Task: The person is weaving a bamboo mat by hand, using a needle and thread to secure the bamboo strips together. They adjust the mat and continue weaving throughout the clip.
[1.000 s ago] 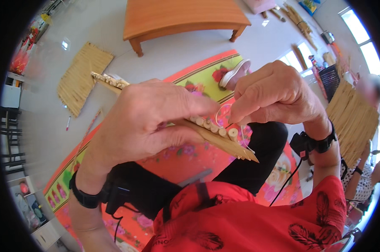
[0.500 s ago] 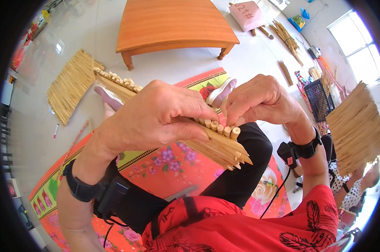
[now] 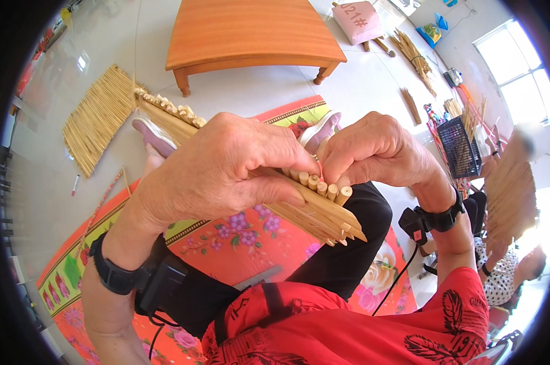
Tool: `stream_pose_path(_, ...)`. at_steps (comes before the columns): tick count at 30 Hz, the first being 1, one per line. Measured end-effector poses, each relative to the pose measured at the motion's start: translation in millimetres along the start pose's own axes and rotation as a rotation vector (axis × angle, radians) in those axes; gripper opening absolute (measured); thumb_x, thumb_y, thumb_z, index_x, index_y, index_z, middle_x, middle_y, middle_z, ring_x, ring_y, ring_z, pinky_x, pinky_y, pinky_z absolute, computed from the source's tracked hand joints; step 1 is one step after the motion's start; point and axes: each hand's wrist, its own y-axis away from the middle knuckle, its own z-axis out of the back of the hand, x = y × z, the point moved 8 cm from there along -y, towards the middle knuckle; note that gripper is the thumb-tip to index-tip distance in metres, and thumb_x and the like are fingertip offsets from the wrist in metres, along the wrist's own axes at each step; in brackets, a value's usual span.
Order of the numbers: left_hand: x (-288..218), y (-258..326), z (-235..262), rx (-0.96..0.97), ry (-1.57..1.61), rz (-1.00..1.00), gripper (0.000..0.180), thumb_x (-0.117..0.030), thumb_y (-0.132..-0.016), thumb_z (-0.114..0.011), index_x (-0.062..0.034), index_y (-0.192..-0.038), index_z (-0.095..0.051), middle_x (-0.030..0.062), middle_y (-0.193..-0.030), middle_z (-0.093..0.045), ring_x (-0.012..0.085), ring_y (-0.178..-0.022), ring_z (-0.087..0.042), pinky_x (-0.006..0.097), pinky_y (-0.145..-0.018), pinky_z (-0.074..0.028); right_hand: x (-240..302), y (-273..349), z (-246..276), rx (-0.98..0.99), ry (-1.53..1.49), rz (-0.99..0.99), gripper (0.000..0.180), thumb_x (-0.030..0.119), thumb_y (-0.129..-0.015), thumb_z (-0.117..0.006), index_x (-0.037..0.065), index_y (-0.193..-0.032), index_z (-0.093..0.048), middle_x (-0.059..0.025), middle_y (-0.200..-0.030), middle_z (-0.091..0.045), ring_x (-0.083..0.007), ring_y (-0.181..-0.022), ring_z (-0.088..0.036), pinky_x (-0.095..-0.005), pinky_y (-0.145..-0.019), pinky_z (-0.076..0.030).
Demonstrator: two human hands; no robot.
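Observation:
My left hand (image 3: 217,167) is closed round the edge of a mat of pale wooden sticks (image 3: 323,216), held over my lap. Its thumb presses the near side while the fingers reach over the top. Several round stick ends (image 3: 331,192) stand in a row past the left fingertips; some sticks below taper to points. At the far side of that row, my right hand (image 3: 375,149) pinches thumb and forefinger together, close to my left forefinger. A speck of pink shows between the fingertips, but what the pinch holds is hidden. The mat extends behind my left hand toward knobbly ends (image 3: 171,108).
Ahead stands a low orange wooden table (image 3: 253,36). Another stick mat (image 3: 98,118) lies on the floor at left. A flowered mat (image 3: 244,243) spreads beneath me. At right are a black basket (image 3: 459,148) and a co-worker (image 3: 500,274) with a blurred stick mat (image 3: 511,188).
My right hand has shifted slightly left and down, bringing its fingertips closer to my left forefinger. The co-worker's stick mat has moved and now looks blurred.

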Motion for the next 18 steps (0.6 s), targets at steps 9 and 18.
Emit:
stream_pose_path(9, 1, -2, -2, -0.002, 0.003, -0.034, 0.030, -0.017, -0.081, -0.086, -0.0020, -0.105, -0.077, 0.0089, -0.088, -0.074, 0.0178, -0.072, -0.068, 0.029, -0.059, -0.053, 7, 4, -2, 0.026, 0.102, -0.024, 0.011, 0.010, -0.097, -0.071, 0.002, -0.105, -0.073, -0.0094, -0.095, -0.074, -0.0253, -0.091, -0.071, -0.0357, -0.080, -0.054)
stream_pose_path(18, 1, 5, -2, 0.018, 0.042, 0.046, 0.032, -0.009, -0.081, -0.083, -0.0014, -0.110, -0.074, 0.0139, -0.088, -0.071, 0.0274, -0.077, -0.069, 0.035, -0.069, -0.053, 15, 14, -11, -0.095, 0.269, 0.049, 0.028, 0.031, -0.096, -0.070, 0.004, -0.102, -0.068, -0.0096, -0.091, -0.067, -0.0265, -0.075, -0.065, -0.0356, -0.068, -0.051)
